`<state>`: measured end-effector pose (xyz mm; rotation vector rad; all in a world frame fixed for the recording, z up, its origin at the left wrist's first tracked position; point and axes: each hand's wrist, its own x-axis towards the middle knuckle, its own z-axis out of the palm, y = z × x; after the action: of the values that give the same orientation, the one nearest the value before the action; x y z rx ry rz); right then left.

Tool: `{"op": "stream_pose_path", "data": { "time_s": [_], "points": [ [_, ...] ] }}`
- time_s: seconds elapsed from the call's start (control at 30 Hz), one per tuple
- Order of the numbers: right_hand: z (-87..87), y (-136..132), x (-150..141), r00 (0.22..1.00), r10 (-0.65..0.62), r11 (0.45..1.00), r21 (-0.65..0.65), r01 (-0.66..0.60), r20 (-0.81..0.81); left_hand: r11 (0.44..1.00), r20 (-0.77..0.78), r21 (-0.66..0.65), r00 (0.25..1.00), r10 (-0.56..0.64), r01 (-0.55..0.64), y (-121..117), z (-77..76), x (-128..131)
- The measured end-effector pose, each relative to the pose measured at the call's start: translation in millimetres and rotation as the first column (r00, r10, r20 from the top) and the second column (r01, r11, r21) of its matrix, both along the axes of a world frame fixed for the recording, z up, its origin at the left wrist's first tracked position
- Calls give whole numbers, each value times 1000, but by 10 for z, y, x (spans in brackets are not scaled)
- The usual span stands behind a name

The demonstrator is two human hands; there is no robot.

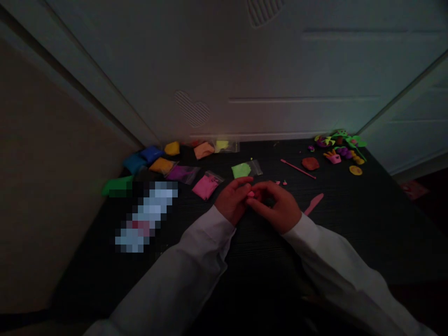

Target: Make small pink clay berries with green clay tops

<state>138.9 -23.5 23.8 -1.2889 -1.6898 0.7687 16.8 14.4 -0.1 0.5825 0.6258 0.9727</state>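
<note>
Between the fingers of both hands sits a small piece of pink modelling clay (251,194). My left hand (233,199) is closed around its left side, fingertips curled. With thumb and index finger, my right hand (278,204) pinches it from the right. Just beyond the hands lies a bag of light green clay (241,170). A bag of pink clay (206,185) rests left of my left hand. Two tiny pink bits (284,183) lie past my right hand, and a pink plastic knife (314,204) is partly hidden behind my right wrist.
Several clay bags, among them a purple one (182,173) and a green one (118,186), lie at the left. A pink stick (298,169) and a reddish-brown clay lump (310,163) are at the right, near several small clay figures (345,152). A pale panel (273,70) rises behind the dark table (367,224).
</note>
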Motion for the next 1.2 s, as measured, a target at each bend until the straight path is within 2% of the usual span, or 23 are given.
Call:
{"op": "stream_pose_path", "data": {
  "time_s": [0.2,0.27,0.3,0.37,0.43,0.5,0.53,0.6,0.67,0.77,0.9,1.03,1.1,1.2],
  "points": [
    [50,23,48,996,-31,999,45,28,80,999,-67,47,998,22,-19,50,14,-19],
    [59,53,91,988,-43,997,65,34,146,990,-169,128,983,78,-57,93,24,-65],
    [57,69,112,979,-44,997,70,30,201,973,-239,208,959,152,-102,115,26,-96],
    [34,93,143,938,-40,998,65,18,346,895,-419,427,848,325,-132,152,20,-166],
    [-9,100,148,873,-51,998,58,26,484,741,-508,665,673,537,-90,183,-1,-226],
    [-59,91,132,815,-61,998,63,30,577,566,-547,814,498,673,129,214,-31,-257],
    [-83,83,122,794,-59,998,64,25,605,505,-559,829,412,720,242,232,-46,-259],
    [-121,67,105,770,-48,998,60,12,636,450,-576,794,269,772,408,273,-70,-241],
    [-143,59,103,760,-44,998,56,11,648,448,-591,743,172,788,498,317,-83,-206],
    [-133,68,128,758,-39,999,48,10,652,459,-604,697,105,790,551,373,-98,-159],
    [-45,110,209,812,-67,998,39,55,580,456,-597,679,71,799,575,412,-136,-141],
    [30,171,325,911,-189,982,77,173,367,458,-596,663,48,801,592,441,-183,-158],
    [28,199,376,922,-279,960,97,263,269,466,-601,661,43,798,589,460,-199,-167],
    [-5,228,424,907,-365,931,107,350,208,483,-609,660,34,792,576,479,-207,-177]
  ]
}}
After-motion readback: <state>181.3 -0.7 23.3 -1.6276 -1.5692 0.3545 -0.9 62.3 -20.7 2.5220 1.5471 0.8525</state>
